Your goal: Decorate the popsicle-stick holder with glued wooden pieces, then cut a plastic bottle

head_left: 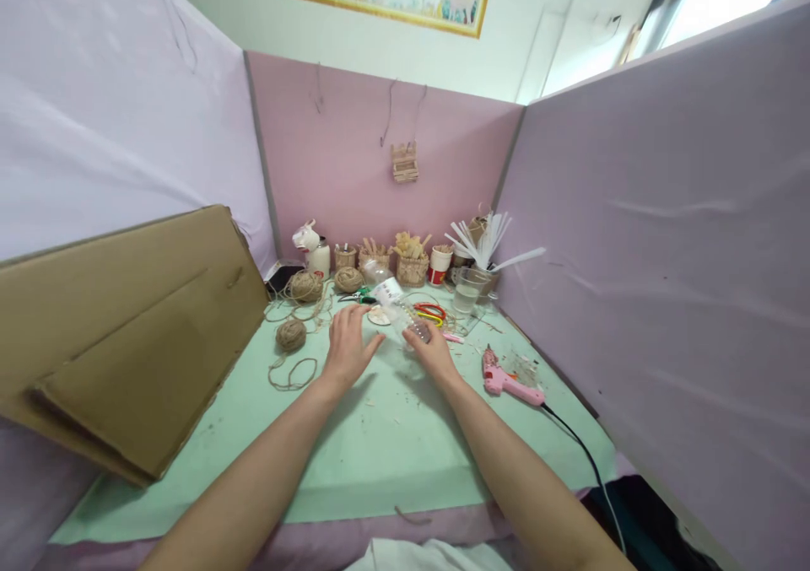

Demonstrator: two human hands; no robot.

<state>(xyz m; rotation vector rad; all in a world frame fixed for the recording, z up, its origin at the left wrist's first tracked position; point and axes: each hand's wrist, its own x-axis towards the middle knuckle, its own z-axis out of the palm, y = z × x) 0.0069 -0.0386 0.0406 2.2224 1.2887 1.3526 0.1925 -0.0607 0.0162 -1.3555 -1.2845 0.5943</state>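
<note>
A clear plastic bottle [400, 309] with a white label is tilted over the middle of the table. My right hand [433, 353] grips its near end, with the other end leaning away to the upper left. To the left of the bottle, my left hand [348, 347] is open, thumb and fingers apart, holding nothing. Just past the bottle lie red-handled scissors [430, 309] and a second, green-handled cutting tool [362, 296]. A small pale round piece [378, 315] rests on the table between my hands.
A pink glue gun [510, 385] with a black cord lies at right. Twine balls [290, 335] and loose twine are at left, beside folded cardboard [145, 335]. Along the back stand stick-filled baskets [411, 269], a red-and-white cup [440, 266] and a clear cup [467, 293] holding liquid.
</note>
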